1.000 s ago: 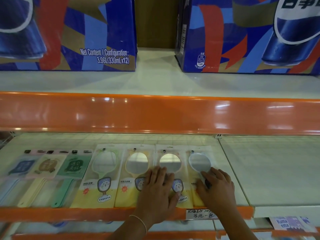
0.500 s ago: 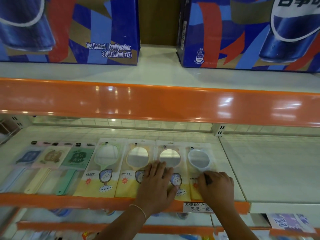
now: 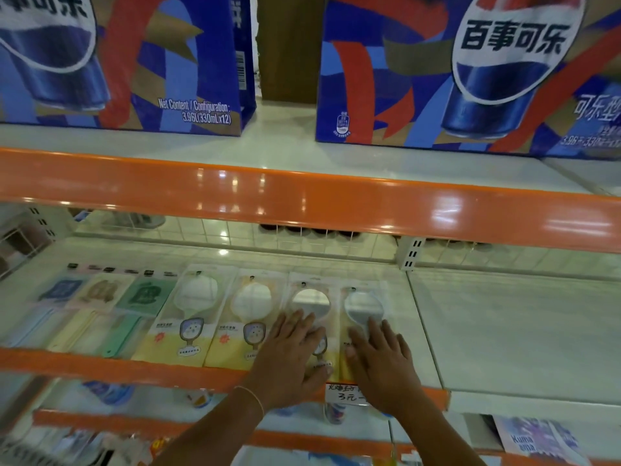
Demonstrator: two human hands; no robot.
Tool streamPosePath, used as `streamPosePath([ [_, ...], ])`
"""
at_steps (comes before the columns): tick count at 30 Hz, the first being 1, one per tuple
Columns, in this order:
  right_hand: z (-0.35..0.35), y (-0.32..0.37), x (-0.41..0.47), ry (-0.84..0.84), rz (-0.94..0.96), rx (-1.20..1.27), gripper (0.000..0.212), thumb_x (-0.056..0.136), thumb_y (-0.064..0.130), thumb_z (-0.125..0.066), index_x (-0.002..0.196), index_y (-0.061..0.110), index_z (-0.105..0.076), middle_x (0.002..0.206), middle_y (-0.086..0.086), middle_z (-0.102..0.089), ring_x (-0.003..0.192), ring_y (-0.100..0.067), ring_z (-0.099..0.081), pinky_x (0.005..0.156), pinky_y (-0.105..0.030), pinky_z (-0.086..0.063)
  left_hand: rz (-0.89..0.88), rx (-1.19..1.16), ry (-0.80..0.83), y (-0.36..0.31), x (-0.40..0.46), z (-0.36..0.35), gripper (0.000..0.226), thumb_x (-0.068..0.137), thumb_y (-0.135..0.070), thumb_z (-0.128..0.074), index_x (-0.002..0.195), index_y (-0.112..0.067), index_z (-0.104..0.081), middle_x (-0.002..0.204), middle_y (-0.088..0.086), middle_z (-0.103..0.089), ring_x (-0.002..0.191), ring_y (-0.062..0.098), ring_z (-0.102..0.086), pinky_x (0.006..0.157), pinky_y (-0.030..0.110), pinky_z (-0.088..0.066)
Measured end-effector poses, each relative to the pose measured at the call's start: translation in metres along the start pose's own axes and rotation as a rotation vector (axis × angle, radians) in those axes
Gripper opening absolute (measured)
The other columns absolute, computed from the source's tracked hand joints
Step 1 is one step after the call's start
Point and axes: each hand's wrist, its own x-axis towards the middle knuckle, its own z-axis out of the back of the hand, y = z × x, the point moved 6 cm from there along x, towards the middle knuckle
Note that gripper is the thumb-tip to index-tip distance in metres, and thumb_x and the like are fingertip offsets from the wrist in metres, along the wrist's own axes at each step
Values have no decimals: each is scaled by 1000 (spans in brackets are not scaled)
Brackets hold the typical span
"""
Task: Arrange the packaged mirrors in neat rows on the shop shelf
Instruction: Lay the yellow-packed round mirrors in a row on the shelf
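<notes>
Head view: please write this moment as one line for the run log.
left hand: flat on third mirror pack | right hand: flat on fourth mirror pack | four packs in row | shelf

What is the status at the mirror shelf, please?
Left hand flat on third mirror. Right hand flat on fourth mirror. Four in row. Nothing in way.

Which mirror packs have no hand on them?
The two left mirror packs: the pale one beside the green pack, and the next one. The left hand and right hand press flat on the other two.
</notes>
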Motion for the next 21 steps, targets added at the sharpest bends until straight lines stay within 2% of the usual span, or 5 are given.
streamPosePath([
  [4,0,3,0,2,-12,-16,85,76,69,15,150,37,-14,162,-5,-2,148,-29,7,119,-46,-2,64,-5,15,-4,-1,-4,67,92,-67,-24,141,-25,-43,154,3,-32,145,27,-20,118,48,-16],
  [9,2,3,-2,-11,-5,-31,84,77,68,12,150,36,-16,161,-6,-4,148,-30,3,119,-46,-5,85,-42,22,-2,-1,-7,69,92,-68,-20,146,-26,-34,159,-1,-19,147,22,-7,120,45,-8],
  [14,0,-1,-3,-4,2,-32,62,93,61,-11,149,36,-17,161,-6,-7,148,-30,1,119,-46,-6,95,-35,-6,-3,-2,-4,64,92,-64,-26,142,-27,-41,155,-1,-27,146,22,-15,119,44,-12],
  [18,3,0,-5,-21,6,-24,60,93,60,-13,148,37,-22,161,-6,-11,148,-30,-3,119,-45,-8,92,-39,-36,-4,-3,-3,60,91,-62,-31,138,-28,-46,153,-2,-33,144,22,-21,118,42,-18],
  [21,7,2,-7,-67,15,-20,62,91,63,-10,146,39,-26,160,-7,-16,147,-32,-5,118,-46,-8,74,-55,-99,-6,-5,3,54,89,-59,-40,131,-27,-53,144,-4,-45,138,21,-32,113,39,-29],
])
